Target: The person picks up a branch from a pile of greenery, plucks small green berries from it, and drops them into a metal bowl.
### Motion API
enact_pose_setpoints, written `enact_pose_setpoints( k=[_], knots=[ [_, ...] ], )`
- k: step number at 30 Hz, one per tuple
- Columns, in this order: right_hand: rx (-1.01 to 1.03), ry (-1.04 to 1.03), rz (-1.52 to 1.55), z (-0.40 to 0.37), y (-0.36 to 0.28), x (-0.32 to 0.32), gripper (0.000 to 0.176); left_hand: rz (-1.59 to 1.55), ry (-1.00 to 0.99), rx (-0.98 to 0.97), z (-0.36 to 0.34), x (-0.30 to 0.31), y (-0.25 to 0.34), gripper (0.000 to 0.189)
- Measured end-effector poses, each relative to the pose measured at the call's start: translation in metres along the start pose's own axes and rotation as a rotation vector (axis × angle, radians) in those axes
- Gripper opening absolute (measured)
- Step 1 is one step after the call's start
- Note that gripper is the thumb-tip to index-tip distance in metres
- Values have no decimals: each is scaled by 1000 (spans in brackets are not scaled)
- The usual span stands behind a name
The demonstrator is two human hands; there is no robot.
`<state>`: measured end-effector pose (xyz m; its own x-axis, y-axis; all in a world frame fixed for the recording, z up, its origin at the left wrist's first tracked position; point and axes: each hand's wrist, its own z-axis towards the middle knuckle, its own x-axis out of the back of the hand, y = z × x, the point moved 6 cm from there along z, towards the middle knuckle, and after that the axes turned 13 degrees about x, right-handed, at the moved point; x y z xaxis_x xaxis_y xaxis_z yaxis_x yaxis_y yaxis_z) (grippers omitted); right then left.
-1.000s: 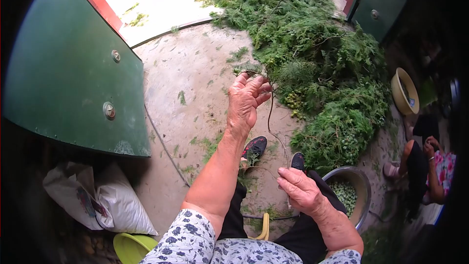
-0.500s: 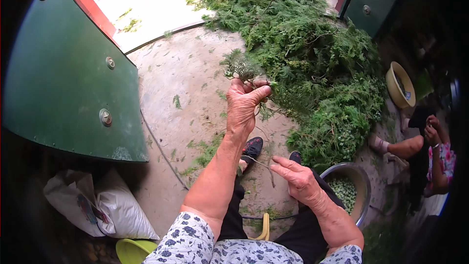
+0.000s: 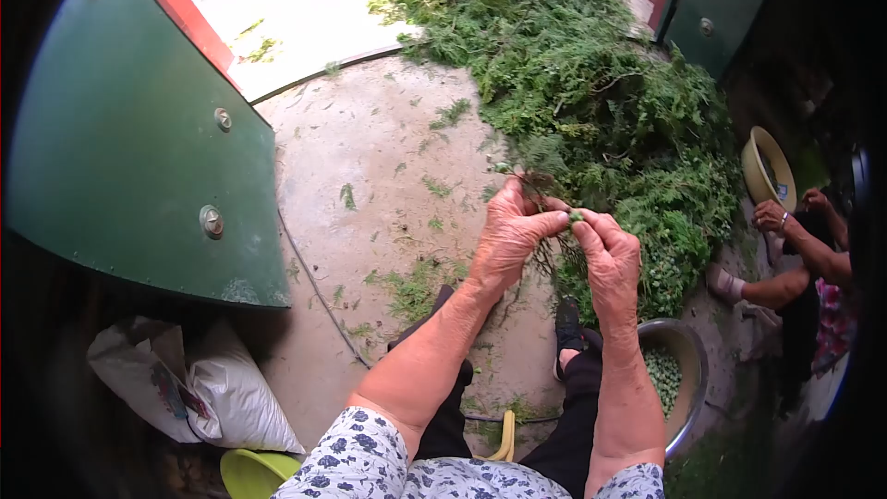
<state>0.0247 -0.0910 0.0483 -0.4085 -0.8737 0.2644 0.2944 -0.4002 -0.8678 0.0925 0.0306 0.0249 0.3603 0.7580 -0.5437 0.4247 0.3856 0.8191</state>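
Note:
A thin green sprig is pinched between the thumb and fingers of my left hand, in front of the leafy heap. Right beside it, the thumb and forefinger of my right hand close on a small green berry at the sprig. The large heap of cut green branches spreads beyond my hands. By my right knee stands a metal basin with many pale green berries inside.
A green metal door stands at the left, white sacks and a lime-green basin below it. A cable crosses the floor. At the right sits another person beside a yellow basin.
My right hand has moved up to meet the left, and the twig near it is no longer seen there. My left hand has come right and lower. The other person's hands have moved towards the yellow basin.

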Motion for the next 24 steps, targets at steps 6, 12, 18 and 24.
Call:
enact_pose_setpoints(
  k=[6,12,18,24],
  knots=[
    [-24,65,79,0,-6,3,16,81,-19,22,0,-4,-4,42],
    [-152,86,268,-5,6,-1,12,37,-51,22,-1,-12,-7,42],
    [190,12,-223,2,-29,6,5,72,-22,13,-3,-20,-7,53],
    [411,64,-333,-1,-35,9,9,148,-3,42,-5,-28,-7,48]
  ],
)
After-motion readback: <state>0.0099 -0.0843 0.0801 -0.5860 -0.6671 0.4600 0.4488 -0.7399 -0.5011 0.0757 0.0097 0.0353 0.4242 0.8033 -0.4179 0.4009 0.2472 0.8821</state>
